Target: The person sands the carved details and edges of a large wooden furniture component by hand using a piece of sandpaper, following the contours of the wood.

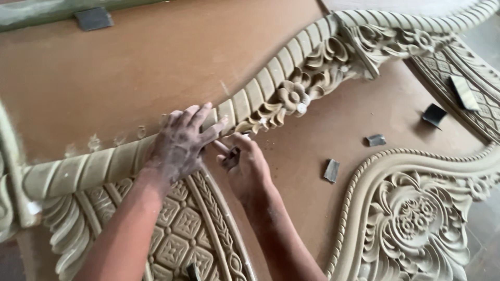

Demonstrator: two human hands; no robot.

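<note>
Mid-sanding: my left hand point(179, 143) lies flat, fingers spread, steadying the carved rope moulding point(271, 78) across the tabletop point(130, 67) middle; right hand point(245, 166) pinches sandpaper point(233, 154) beneath it. Next probably needs light strokes.

Two hands point(179, 145), four loose sandpaper scraps point(331, 170) (dark, folded).
</note>
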